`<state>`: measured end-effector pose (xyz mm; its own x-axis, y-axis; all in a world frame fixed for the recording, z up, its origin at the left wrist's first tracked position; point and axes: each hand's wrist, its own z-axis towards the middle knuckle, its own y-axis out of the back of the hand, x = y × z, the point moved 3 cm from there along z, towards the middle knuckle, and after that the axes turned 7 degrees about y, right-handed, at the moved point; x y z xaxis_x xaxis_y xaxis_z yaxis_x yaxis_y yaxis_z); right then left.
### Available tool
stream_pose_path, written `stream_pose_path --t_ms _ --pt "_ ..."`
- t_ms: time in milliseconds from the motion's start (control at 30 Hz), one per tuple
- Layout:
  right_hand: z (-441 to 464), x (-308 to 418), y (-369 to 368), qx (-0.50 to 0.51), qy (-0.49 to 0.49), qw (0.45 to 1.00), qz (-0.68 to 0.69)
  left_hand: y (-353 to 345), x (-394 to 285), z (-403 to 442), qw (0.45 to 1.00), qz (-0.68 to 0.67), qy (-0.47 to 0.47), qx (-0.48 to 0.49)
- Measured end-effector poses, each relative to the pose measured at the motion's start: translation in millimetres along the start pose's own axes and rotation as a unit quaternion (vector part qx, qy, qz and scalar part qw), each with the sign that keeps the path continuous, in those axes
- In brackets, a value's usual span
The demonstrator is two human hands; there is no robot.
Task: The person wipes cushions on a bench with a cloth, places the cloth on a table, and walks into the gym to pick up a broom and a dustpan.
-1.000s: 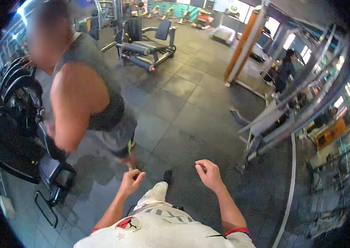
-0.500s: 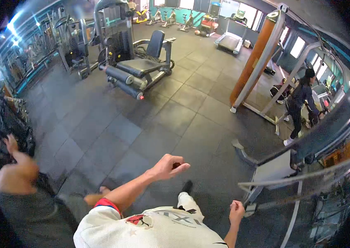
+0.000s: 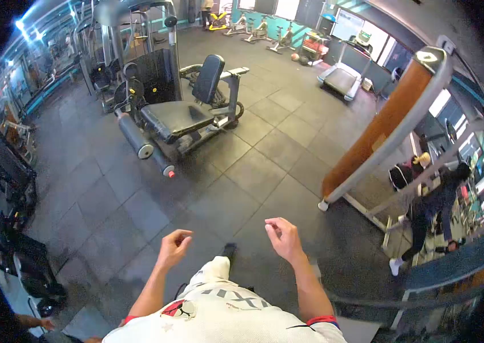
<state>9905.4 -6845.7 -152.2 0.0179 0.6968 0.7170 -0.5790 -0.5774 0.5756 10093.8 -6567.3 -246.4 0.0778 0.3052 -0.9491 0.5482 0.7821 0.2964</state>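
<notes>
My left hand [image 3: 174, 248] is in front of my body at lower centre, fingers loosely curved and the thumb apart from them. It holds nothing. Level with it on the other side, my right hand [image 3: 285, 239] is half-curled, its thumb also apart from the fingers, and empty too. Neither hand touches anything; below both is the dark tiled floor [image 3: 236, 191]. Between them appear my white shirt [image 3: 225, 320] and one shoe [image 3: 230, 251], stepping forward. Ahead, the nearest equipment is a leg machine with a black padded seat [image 3: 176, 117] and roller pads [image 3: 133, 137].
An orange-brown padded post [image 3: 379, 131] on a metal frame stands to the right, with a person in dark clothes [image 3: 433, 206] beyond it. A dumbbell rack [image 3: 5, 177] lines the left side. Farther back are a treadmill [image 3: 344, 77] and several exercise bikes [image 3: 256, 30].
I have moved forward, and the leg machine and orange post appear larger. My arms have swung to nearly level. The person close by at left has mostly left the view.
</notes>
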Motion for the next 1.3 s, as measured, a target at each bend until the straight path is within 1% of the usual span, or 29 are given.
stream_pose_path --t_ms 33,100,133,200,233,300,367,400,433,467,500,533,567,633,667,700,733,767,800,833,867,933,967,1033,1067,1100,1167,1233,1300 --pt "33.1 -29.2 9.0 -0.008 0.004 1.000 -0.013 -12.2 -4.3 36.9 0.998 -0.023 -0.018 -0.054" --pt "86.7 -90.3 30.4 -0.031 0.001 0.999 -0.036 -43.7 -6.7 113.6 0.998 0.004 0.056 -0.016" --pt "109.5 -120.3 45.6 -0.049 -0.022 0.998 -0.033 -59.1 -10.1 152.8 0.995 0.019 0.095 0.006" --pt "131.1 -195.9 79.0 -0.082 -0.096 0.991 -0.045 -111.3 -39.8 239.1 0.999 0.013 0.014 0.028" --pt "137.2 -232.0 98.9 -0.108 -0.114 0.986 -0.059 -145.7 -62.6 284.0 0.999 0.002 -0.027 0.037" --pt "143.2 -285.4 147.0 -0.150 -0.173 0.969 -0.092 -205.8 -121.8 365.6 0.985 0.086 -0.043 0.147" --pt "144.0 -329.4 191.7 -0.190 -0.244 0.939 -0.149 -273.3 -188.8 430.0 0.973 0.031 -0.133 0.184" --pt "130.8 -378.2 209.7 -0.229 -0.277 0.927 -0.106 -305.1 -224.9 456.5 0.963 0.005 -0.166 0.212" --pt "133.4 -403.7 226.8 -0.278 -0.287 0.911 -0.105 -332.3 -255.2 485.2 0.950 -0.021 -0.197 0.240" --pt "144.3 -425.0 241.0 -0.303 -0.344 0.881 -0.117 -356.8 -271.9 521.3 0.933 0.026 -0.222 0.283" --pt "157.0 -451.0 251.7 -0.332 -0.326 0.877 -0.119 -383.2 -285.2 556.5 0.911 0.071 -0.243 0.325" --pt "170.8 -481.4 256.9 -0.362 -0.353 0.857 -0.098 -407.8 -295.8 586.2 0.885 0.112 -0.264 0.366" --pt "191.6 -518.2 264.7 -0.390 -0.376 0.837 -0.079 -430.6 -306.9 619.1 0.892 0.096 -0.255 0.360" --pt "257.5 -603.1 271.0 -0.385 -0.342 0.853 -0.083 -471.4 -329.1 683.1 0.907 0.062 -0.233 0.345" --pt "297.8 -650.2 271.6 -0.383 -0.322 0.864 -0.064 -491.5 -328.1 715.5 0.920 0.072 -0.199 0.331" --pt "372.6 -654.1 277.2 -0.356 -0.293 0.886 -0.049 -507.7 -318.9 749.2 0.931 0.085 -0.166 0.315" --pt "431.3 -687.2 278.0 -0.319 -0.273 0.907 -0.031 -515.6 -317.5 785.8 0.940 0.102 -0.136 0.297" --pt "510.3 -685.9 285.8 -0.263 -0.269 0.924 -0.070 -516.8 -327.9 815.6 0.949 0.102 -0.111 0.276" --pt "574.2 -707.4 285.5 -0.225 -0.266 0.937 -0.018 -516.8 -338.1 840.1 0.959 0.097 -0.082 0.253" --pt "639.7 -721.5 283.2 -0.196 -0.203 0.959 -0.005 -518.0 -340.5 865.2 0.968 0.086 -0.050 0.229" --pt "706.5 -719.3 285.4 -0.146 -0.187 0.971 0.006 -517.3 -336.5 896.1 0.980 0.073 -0.047 0.180" --pt "822.7 -737.1 286.3 -0.075 -0.087 0.993 0.040 -514.1 -318.5 962.9 0.995 0.036 -0.028 0.088" --pt "874.9 -749.8 290.1 -0.057 -0.061 0.996 0.028 -513.1 -307.7 995.7 0.999 0.013 -0.012 0.045" --pt "968.3 -778.6 291.6 -0.024 -0.009 1.000 0.006 -513.0 -298.8 1057.2 0.994 -0.039 0.106 -0.007" --pt "1009.4 -807.4 291.3 -0.033 -0.016 0.999 0.006 -519.5 -294.1 1094.3 0.988 -0.031 0.143 -0.042" --pt "1044.3 -838.3 292.0 -0.043 -0.027 0.999 0.007 -526.4 -282.5 1131.9 0.986 -0.054 0.149 -0.057" --pt "1098.7 -902.4 290.5 -0.073 -0.066 0.995 0.001 -543.8 -295.3 1210.3 0.986 -0.064 0.148 -0.042" --pt "1131.7 -967.1 301.9 -0.109 -0.104 0.988 -0.030 -564.7 -320.8 1302.6 0.989 -0.054 0.138 -0.017" --pt "1152.4 -1019.8 322.0 -0.111 -0.185 0.975 -0.056 -592.6 -354.3 1403.6 0.993 -0.055 0.096 0.027"
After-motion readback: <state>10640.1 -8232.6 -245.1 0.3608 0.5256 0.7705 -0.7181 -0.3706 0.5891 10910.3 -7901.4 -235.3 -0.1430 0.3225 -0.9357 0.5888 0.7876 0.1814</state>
